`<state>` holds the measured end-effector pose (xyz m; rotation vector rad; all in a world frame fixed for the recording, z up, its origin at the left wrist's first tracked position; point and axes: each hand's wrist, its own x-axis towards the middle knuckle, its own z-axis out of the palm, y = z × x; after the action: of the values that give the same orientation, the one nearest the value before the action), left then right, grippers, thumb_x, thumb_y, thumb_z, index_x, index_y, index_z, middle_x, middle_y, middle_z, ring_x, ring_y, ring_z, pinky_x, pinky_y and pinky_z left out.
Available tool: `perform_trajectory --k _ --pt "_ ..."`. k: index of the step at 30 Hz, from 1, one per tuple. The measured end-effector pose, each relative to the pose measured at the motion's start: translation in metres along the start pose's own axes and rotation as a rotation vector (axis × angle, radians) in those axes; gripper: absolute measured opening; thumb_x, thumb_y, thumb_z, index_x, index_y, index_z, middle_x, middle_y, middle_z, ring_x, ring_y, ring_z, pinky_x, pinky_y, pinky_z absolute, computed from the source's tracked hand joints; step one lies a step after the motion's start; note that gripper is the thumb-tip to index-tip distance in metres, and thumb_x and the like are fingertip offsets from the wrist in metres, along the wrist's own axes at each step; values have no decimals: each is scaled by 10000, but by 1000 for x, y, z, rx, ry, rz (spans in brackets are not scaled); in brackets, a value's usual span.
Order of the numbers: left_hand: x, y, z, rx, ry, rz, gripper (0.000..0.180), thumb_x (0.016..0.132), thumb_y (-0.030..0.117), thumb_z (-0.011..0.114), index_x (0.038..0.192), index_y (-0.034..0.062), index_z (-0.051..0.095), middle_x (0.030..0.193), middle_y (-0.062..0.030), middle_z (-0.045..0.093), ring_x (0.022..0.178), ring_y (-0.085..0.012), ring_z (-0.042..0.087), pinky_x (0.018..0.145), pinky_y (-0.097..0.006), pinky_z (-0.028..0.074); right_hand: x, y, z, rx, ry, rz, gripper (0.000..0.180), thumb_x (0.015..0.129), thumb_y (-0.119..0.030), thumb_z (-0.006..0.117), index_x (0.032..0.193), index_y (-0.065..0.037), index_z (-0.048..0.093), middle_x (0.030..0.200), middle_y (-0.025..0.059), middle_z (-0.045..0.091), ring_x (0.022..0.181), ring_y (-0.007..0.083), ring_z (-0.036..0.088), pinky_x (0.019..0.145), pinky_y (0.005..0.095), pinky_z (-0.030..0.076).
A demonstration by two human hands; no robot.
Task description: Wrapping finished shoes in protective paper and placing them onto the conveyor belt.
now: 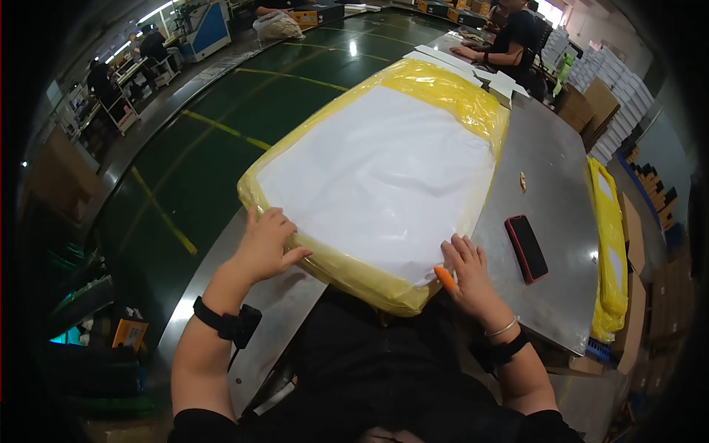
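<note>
A large, flat, rectangular package wrapped in glossy yellow plastic film (443,87) lies across the metal table in front of me, its near edge close to my body. White sheet material (377,177) covers most of its top, with a few wrinkles. My left hand (264,244) rests at the near left corner, fingers apart on the yellow edge and thumb stretched out. Over the near right edge lies my right hand (469,275), fingers spread on the package. An orange cover, like a finger cot (445,279), is on its thumb.
A red-cased phone (526,249) lies on the metal table (550,159), right of the package. Yellow-wrapped goods (609,251) stand beyond the table's right edge. A green conveyor belt (214,166) with yellow lines runs along the left. Another person (513,40) works at the far right.
</note>
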<state>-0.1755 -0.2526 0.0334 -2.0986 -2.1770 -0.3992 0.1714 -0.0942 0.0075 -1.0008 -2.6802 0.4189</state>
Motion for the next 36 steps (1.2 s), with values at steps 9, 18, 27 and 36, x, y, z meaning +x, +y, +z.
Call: perform_trajectory --k 9,18,27,36 --pt "19 31 22 -237 162 -25 49 782 63 600 819 80 572 892 -61 564 1004 -259 523 998 -518 287 -6 -44 9 123 -58 -410 331 828 -258 630 1097 -73 577 1286 164 458 1256 358 364 1057 503 241" --pt "25 39 34 -210 164 -71 116 796 66 595 907 42 571 1003 -110 578 1112 -367 486 985 -465 317 1 -37 0 256 -115 -408 153 814 -166 617 813 -19 575 1000 131 559 956 289 517 838 371 423" --pt "96 114 34 -138 -57 69 566 854 335 561 1324 48 431 1356 -224 385 1289 -435 287 1046 -587 183 -7 -39 7 179 -15 -458 195 858 -226 562 798 -41 558 801 103 524 829 277 502 896 401 371" --pt "86 110 72 -35 -125 22 677 841 438 534 1386 74 365 1459 -224 249 1352 -427 169 1055 -618 74 -13 -21 -10 296 163 -356 196 835 -182 608 967 -41 577 1051 142 532 1018 299 490 969 438 358"
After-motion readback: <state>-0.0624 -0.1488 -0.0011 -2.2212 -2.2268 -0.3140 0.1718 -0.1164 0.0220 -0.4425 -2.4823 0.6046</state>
